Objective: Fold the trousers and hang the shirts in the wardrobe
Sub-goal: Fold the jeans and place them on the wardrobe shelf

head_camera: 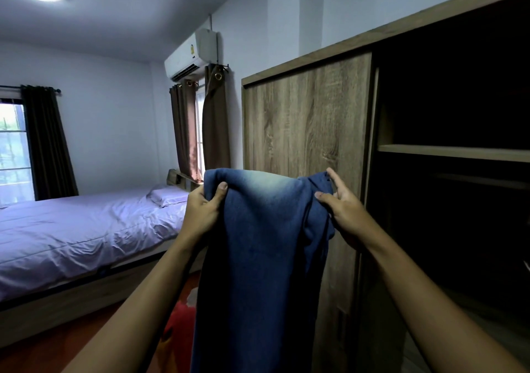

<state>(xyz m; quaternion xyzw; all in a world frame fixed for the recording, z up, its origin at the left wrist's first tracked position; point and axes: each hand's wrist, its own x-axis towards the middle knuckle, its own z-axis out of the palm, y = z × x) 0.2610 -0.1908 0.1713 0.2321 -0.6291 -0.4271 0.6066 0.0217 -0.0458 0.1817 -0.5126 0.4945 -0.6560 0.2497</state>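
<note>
A pair of blue denim trousers point(258, 258) hangs lengthwise in front of me, faded pale near the top edge. My left hand point(203, 212) grips the top left corner, thumb over the cloth. My right hand point(344, 215) pinches the top right corner, with its fingers partly spread. The lower end of the trousers runs out of the frame at the bottom. Behind them stands the wooden wardrobe point(307, 131); its sliding door is pushed left and the dark inside with a shelf point(453, 152) shows on the right. No shirts are visible.
A bed with a lilac sheet point(86, 229) and a pillow point(169, 194) fills the left. Something red point(177, 332) lies on the reddish floor below the trousers. Curtained windows and an air conditioner point(192, 54) are on the far walls.
</note>
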